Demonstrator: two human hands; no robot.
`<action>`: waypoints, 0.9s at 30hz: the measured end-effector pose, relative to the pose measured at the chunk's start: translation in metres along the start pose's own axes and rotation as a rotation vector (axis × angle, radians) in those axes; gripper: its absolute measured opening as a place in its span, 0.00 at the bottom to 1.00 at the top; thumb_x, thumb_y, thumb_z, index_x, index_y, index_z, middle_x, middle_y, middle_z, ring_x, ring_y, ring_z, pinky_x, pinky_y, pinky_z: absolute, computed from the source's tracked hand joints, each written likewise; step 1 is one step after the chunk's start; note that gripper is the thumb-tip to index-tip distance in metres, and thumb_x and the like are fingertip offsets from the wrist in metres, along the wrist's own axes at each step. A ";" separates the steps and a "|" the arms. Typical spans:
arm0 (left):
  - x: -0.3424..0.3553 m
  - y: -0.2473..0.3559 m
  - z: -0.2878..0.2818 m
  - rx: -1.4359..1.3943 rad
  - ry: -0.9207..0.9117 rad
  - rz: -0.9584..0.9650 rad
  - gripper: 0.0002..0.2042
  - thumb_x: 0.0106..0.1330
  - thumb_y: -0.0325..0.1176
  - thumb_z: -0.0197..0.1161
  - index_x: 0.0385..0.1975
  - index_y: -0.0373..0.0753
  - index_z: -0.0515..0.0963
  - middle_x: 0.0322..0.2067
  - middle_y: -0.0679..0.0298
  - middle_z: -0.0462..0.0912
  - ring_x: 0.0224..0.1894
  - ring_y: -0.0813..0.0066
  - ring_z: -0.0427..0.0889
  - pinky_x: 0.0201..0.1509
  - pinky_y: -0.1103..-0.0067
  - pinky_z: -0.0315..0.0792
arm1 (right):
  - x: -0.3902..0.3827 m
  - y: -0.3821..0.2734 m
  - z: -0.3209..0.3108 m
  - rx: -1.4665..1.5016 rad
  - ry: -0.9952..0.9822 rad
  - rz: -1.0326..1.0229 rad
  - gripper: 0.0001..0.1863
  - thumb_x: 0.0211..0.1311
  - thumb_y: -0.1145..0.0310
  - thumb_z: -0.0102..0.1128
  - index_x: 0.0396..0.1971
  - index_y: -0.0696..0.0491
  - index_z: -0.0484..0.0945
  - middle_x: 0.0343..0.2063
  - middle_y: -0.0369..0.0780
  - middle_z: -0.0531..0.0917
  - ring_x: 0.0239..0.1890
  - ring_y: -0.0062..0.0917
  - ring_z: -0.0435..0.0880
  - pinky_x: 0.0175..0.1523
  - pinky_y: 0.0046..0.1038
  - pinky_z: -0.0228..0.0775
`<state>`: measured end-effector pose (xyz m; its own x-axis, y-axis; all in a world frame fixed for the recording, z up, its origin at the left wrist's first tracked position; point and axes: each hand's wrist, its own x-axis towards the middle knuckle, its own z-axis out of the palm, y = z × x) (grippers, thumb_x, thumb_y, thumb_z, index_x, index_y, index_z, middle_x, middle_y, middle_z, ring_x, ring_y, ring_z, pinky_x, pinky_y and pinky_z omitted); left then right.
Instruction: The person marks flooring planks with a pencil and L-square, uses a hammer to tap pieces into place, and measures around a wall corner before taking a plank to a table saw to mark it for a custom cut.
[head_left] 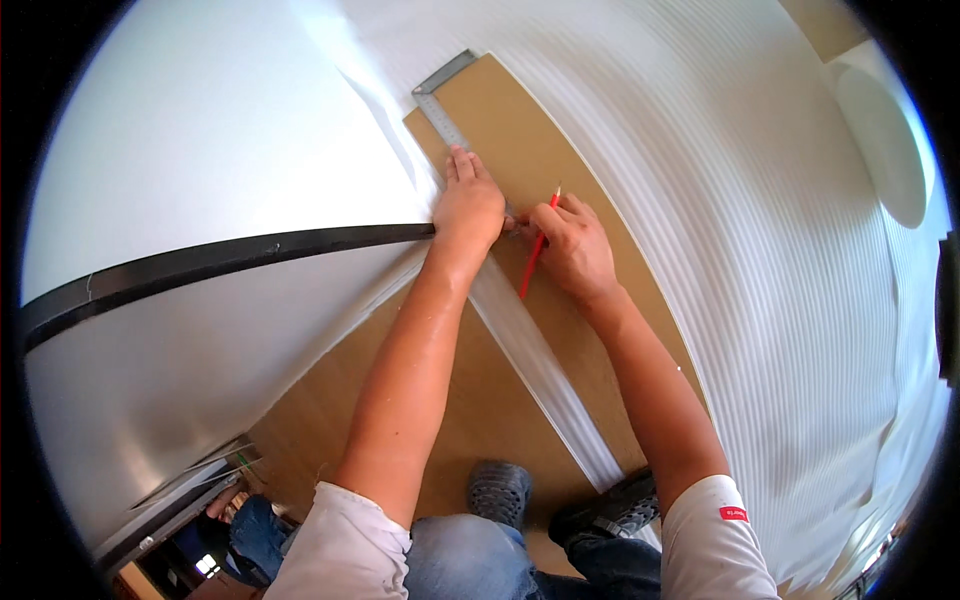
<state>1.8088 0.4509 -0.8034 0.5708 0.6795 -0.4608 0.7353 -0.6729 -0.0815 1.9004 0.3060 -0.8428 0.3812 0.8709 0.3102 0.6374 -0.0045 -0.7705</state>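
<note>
A metal try square (441, 119) lies on a long brown board (520, 110), its thick stock against the board's far end. My left hand (470, 203) presses down on the square's blade, fingers stretched flat along it, thumb toward my right hand. My right hand (572, 245) is closed on a red pencil (532, 262), whose sharpened tip points up and away from me. The right fingertips reach in beside my left thumb, near the blade's close end. What lies between those fingertips is too small to make out.
A white panel with a black edge strip (270, 247) rises at left. Ribbed white sheeting (760, 250) spreads at right, with a white roll (880, 145) beyond. More brown board (350, 400) lies below, beside a clear ribbed strip (545, 375). My dark shoes (500, 490) are close. Another person (255, 540) shows at lower left.
</note>
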 end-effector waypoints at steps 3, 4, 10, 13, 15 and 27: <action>0.001 0.002 -0.001 -0.039 0.024 0.012 0.53 0.55 0.42 0.78 0.70 0.16 0.50 0.73 0.30 0.47 0.77 0.41 0.50 0.79 0.67 0.54 | 0.000 0.002 -0.005 0.029 -0.019 0.012 0.05 0.55 0.71 0.63 0.29 0.50 0.75 0.28 0.39 0.83 0.40 0.37 0.80 0.47 0.38 0.71; 0.001 0.005 -0.002 -0.042 0.024 0.011 0.53 0.55 0.42 0.78 0.70 0.16 0.50 0.73 0.30 0.47 0.77 0.41 0.50 0.79 0.67 0.54 | 0.000 0.003 -0.007 0.016 -0.020 0.005 0.05 0.55 0.71 0.63 0.29 0.51 0.75 0.28 0.39 0.83 0.40 0.38 0.80 0.47 0.39 0.71; 0.001 -0.004 0.010 -0.011 0.052 0.007 0.54 0.53 0.43 0.79 0.70 0.16 0.50 0.73 0.30 0.47 0.77 0.42 0.50 0.79 0.66 0.55 | -0.003 0.005 0.005 0.001 0.007 -0.033 0.05 0.55 0.71 0.62 0.29 0.51 0.75 0.28 0.40 0.82 0.39 0.40 0.79 0.46 0.40 0.71; 0.002 -0.001 0.003 -0.005 -0.003 -0.023 0.56 0.52 0.45 0.80 0.72 0.20 0.50 0.75 0.34 0.44 0.78 0.44 0.49 0.77 0.69 0.58 | -0.003 0.009 0.005 -0.004 0.019 -0.042 0.04 0.56 0.70 0.61 0.29 0.51 0.74 0.28 0.41 0.81 0.39 0.40 0.79 0.45 0.40 0.71; 0.002 0.000 0.001 0.010 -0.011 -0.027 0.56 0.53 0.47 0.79 0.72 0.19 0.49 0.75 0.34 0.44 0.78 0.43 0.48 0.78 0.69 0.56 | -0.003 0.010 0.005 -0.009 0.015 -0.036 0.04 0.56 0.70 0.61 0.29 0.51 0.74 0.28 0.41 0.81 0.39 0.40 0.79 0.46 0.40 0.71; 0.003 0.002 -0.002 0.127 0.003 0.040 0.52 0.57 0.53 0.74 0.70 0.18 0.56 0.74 0.37 0.52 0.77 0.41 0.49 0.80 0.63 0.50 | -0.009 0.002 -0.014 0.241 0.061 0.158 0.09 0.69 0.64 0.61 0.34 0.54 0.77 0.26 0.43 0.80 0.32 0.39 0.81 0.41 0.36 0.74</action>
<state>1.8126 0.4527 -0.8031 0.6001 0.6519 -0.4636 0.6597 -0.7311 -0.1742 1.9075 0.2916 -0.8388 0.5078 0.8372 0.2030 0.3921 -0.0148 -0.9198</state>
